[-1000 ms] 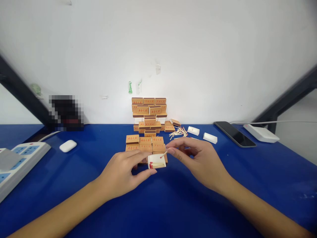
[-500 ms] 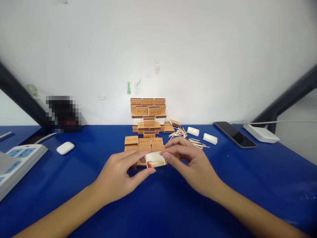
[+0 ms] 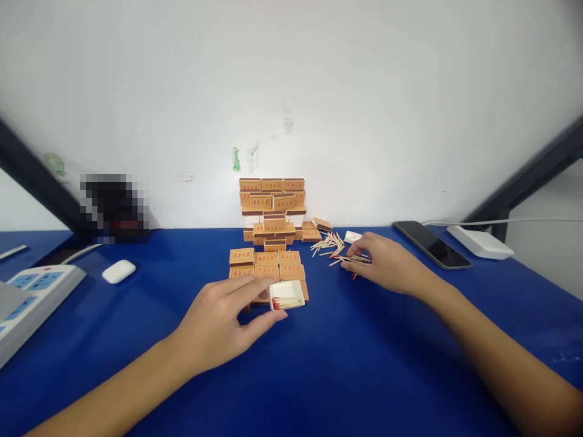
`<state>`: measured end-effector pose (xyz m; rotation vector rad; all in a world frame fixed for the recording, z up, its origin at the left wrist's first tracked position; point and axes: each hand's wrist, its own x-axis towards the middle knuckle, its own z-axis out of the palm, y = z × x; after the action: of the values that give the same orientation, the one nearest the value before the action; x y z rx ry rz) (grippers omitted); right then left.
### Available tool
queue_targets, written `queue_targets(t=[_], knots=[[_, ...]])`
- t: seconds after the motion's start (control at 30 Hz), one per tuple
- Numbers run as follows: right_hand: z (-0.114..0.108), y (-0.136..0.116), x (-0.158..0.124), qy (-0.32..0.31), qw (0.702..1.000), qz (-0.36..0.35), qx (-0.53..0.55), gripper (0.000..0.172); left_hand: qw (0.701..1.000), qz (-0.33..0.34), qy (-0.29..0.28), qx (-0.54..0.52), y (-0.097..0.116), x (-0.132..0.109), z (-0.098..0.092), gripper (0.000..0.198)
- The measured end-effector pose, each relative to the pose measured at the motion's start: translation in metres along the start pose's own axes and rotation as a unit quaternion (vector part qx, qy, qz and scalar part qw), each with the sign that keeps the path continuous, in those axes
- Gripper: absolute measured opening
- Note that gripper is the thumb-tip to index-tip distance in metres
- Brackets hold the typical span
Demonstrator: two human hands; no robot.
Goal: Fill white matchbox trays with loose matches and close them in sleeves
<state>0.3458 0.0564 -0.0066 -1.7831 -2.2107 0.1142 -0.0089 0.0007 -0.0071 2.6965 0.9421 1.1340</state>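
Blue tabletop (image 3: 291, 376), hands now apart.
Left hand (image 3: 224, 315) still pinches the white rectangular tray (image 3: 288, 289) of red-tipped wooden matches (image 3: 288, 302) before orange cardboard matchboxes (image 3: 266, 258); right hand (image 3: 381, 261) has moved from it to loose matches (image 3: 359, 258) farther off, its grip unclear.

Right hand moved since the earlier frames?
Yes: rightward and farther back, from the white tray to the loose matches. Judged against the phone, which lies put, the right hand is now closer.
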Motion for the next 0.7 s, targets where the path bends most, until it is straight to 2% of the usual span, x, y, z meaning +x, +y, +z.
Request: queue_targets(t=[0.13, 0.3, 0.5, 0.7], knots=[[0.006, -0.002, 0.000, -0.020, 0.999, -0.016, -0.018, 0.023, 1.000, 0.001, -0.010, -0.003, 0.000, -0.001, 0.000, 0.035], [0.000, -0.003, 0.000, -0.035, 0.999, -0.042, 0.004, 0.018, 1.000, -0.002, -0.012, -0.008, -0.001, -0.003, 0.002, 0.035], [-0.009, -0.006, -0.002, -0.013, 0.998, -0.034, 0.043, 0.018, 1.000, -0.001, -0.015, -0.001, -0.002, -0.003, 0.001, 0.035], [0.001, -0.005, 0.000, -0.031, 0.998, -0.043, 0.022, 0.016, 1.000, -0.007, -0.030, -0.007, -0.003, -0.003, 0.002, 0.035]])
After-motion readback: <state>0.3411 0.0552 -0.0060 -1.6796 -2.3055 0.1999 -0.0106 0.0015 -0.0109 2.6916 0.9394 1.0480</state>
